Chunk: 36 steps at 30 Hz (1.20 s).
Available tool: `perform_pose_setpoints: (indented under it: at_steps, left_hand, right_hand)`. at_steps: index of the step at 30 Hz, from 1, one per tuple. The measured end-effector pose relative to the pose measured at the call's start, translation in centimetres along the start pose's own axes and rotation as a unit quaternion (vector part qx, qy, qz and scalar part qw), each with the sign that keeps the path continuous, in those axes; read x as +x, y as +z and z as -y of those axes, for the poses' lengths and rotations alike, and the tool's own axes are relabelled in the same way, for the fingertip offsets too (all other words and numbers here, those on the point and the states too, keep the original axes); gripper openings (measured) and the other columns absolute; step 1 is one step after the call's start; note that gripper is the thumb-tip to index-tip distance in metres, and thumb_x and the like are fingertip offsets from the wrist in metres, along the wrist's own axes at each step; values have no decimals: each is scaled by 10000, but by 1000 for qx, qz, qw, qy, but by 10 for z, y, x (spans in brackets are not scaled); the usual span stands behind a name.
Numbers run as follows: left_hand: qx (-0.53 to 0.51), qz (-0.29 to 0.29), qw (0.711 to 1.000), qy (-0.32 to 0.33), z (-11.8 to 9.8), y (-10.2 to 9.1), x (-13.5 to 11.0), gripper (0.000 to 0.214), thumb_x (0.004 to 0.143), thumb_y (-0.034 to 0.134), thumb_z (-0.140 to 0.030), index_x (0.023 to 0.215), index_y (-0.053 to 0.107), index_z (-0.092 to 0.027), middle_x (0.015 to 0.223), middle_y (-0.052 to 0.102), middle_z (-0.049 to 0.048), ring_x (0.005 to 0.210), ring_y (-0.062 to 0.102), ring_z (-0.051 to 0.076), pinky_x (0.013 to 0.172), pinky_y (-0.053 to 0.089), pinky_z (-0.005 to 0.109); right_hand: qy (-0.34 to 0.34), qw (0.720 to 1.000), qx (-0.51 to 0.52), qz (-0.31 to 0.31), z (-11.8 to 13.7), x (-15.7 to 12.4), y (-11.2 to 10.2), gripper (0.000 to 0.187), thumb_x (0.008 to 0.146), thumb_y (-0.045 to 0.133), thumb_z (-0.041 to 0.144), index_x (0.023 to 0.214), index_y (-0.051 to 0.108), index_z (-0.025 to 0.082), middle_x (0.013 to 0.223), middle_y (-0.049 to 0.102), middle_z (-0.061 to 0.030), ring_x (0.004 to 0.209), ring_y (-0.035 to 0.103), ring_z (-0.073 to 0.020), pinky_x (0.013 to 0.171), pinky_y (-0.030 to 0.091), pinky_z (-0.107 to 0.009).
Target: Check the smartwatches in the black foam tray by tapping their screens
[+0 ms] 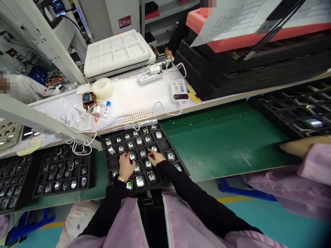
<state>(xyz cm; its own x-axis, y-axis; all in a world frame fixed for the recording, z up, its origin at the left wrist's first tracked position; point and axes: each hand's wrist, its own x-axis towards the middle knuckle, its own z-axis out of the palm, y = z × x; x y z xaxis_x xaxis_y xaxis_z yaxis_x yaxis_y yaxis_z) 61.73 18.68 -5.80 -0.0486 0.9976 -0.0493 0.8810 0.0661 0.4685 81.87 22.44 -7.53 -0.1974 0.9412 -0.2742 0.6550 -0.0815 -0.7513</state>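
Observation:
A black foam tray (161,144) of square smartwatches lies in front of me, most screens lit white with a green block. My left hand (126,167), a gold-coloured band on its wrist, has fingers and thumb closed around the edges of one smartwatch (132,156) left of the tray's middle. Reaching in from the right, my right hand (156,158) has thumb and index finger slightly apart beside another smartwatch (143,153). Nothing shows between those fingertips; its other fingers are curled. One smartwatch (111,150) at the left has a plain silvery face.
More watch trays stand left (64,172) and right (297,106) on the green bench (214,141). The white shelf (124,93) behind carries a tape roll (102,88), a power strip (149,78), cables and a white foam tray (117,51). A co-worker's arm (305,146) reaches in at right.

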Motion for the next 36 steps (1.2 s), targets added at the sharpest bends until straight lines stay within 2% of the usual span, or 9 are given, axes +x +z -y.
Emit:
perform_pose_setpoints:
  at_steps: [5,9,14,18,21,25,28,33,36]
  left_hand:
    - [-12,-17,1000,-7,-6,-3,-9,523,828,531,-261,1339,459,-175,1229,500,127,1220,424,293,1044,369,456]
    - [-14,-78,995,-59,1,-13,-22,512,866,480,-254,1365,413,-163,1263,471,145,1249,402,283,1079,327,465]
    - [-5,-151,966,-208,36,-23,-58,581,864,490,-308,1396,353,-120,1331,406,199,1300,350,351,1077,303,534]
    - [-29,-150,938,-312,70,-19,-89,539,885,428,-345,1349,400,-72,1295,466,254,1281,415,379,1045,344,569]
    - [-73,-118,939,-316,84,-13,-103,470,901,356,-306,1292,471,-73,1234,565,234,1227,511,320,1029,416,479]
    - [-105,-123,940,-302,85,-7,-110,551,936,256,-362,1351,416,-36,1345,507,237,1302,450,305,1095,358,465]
    - [-123,-131,938,-296,83,-5,-113,603,947,219,-417,1368,403,-28,1379,485,223,1335,415,292,1123,329,444]
    - [-137,-147,931,-304,88,-2,-126,541,942,259,-410,1319,471,-86,1361,515,188,1308,453,262,1110,362,415]
    - [-128,-163,924,-320,92,-1,-138,468,912,333,-373,1233,531,-96,1272,566,210,1252,500,296,1079,387,464]
  right_hand:
    - [-17,1000,17,-8,9,3,15,497,792,615,148,1287,574,167,1135,678,-82,566,615,-124,679,541,-251]
    - [-1,998,10,-60,-5,-1,6,491,816,572,173,1305,554,126,1150,661,-121,635,630,-146,738,547,-297]
    - [51,993,-14,-107,-34,-2,-11,437,836,516,163,1265,570,96,1099,672,-144,657,643,-168,764,545,-337]
    - [50,993,-31,-107,-39,5,-11,431,795,581,172,1223,601,128,1006,699,-112,743,665,-196,742,542,-300]
    - [31,993,-44,-106,-34,12,-11,442,791,586,173,1229,598,117,1037,688,-124,752,660,-195,747,542,-295]
    - [3,992,-70,-108,-21,27,-15,432,845,498,146,1269,570,109,1186,625,-145,762,648,-178,815,534,-325]
    - [-33,991,-94,-85,-5,46,-16,391,871,461,128,1235,602,115,1160,628,-132,810,642,-180,861,515,-328]
    - [-116,981,-154,-25,28,79,-8,445,795,565,72,1233,615,135,1232,586,-129,1132,524,-268,990,429,-373]
    - [-137,973,-186,5,39,91,-3,475,724,622,42,1190,632,134,1257,560,-140,1183,468,-314,997,405,-409]
